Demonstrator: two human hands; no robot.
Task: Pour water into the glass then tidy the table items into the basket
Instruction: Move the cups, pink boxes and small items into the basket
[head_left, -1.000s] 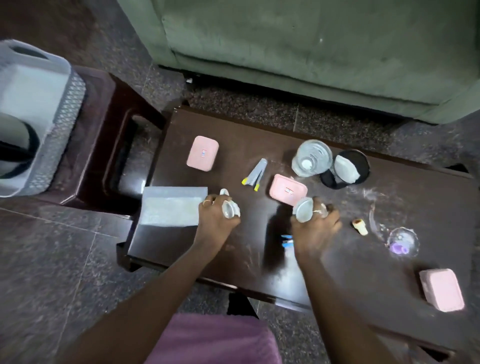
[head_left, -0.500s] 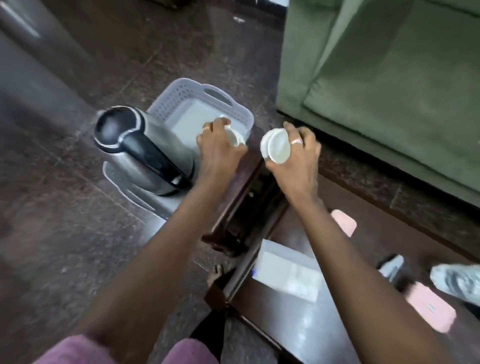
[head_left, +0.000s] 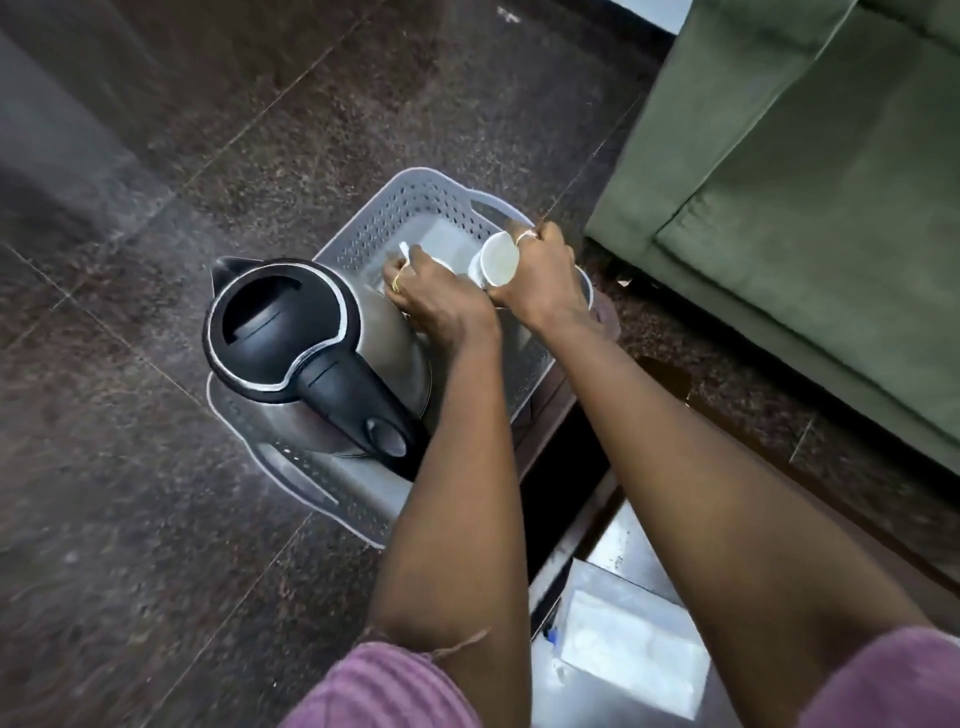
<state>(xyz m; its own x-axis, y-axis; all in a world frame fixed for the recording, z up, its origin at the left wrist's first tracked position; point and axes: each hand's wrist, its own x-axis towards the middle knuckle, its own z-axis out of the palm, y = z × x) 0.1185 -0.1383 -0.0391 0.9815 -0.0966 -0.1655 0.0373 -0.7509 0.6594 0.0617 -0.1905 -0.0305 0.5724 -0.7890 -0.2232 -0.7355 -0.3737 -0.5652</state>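
Observation:
A grey perforated basket (head_left: 415, 208) stands on a dark stool, with a steel kettle (head_left: 301, 353) with a black lid and handle in its near half. My left hand (head_left: 431, 296) is low inside the basket beside the kettle, shut on a small white cup (head_left: 441, 264) that is mostly hidden by my fingers. My right hand (head_left: 540, 275) hovers over the basket's right side and grips a second small white cup (head_left: 496, 260), tilted with its base toward me.
A green sofa (head_left: 805, 182) fills the upper right. The dark table's corner (head_left: 613, 545) shows at the bottom right with a white folded cloth (head_left: 634, 649) on it. Dark speckled floor tiles surround the stool.
Both hands carried the white cups from the table over to the basket. My view swung left. Now the left hand has dropped lower into the basket.

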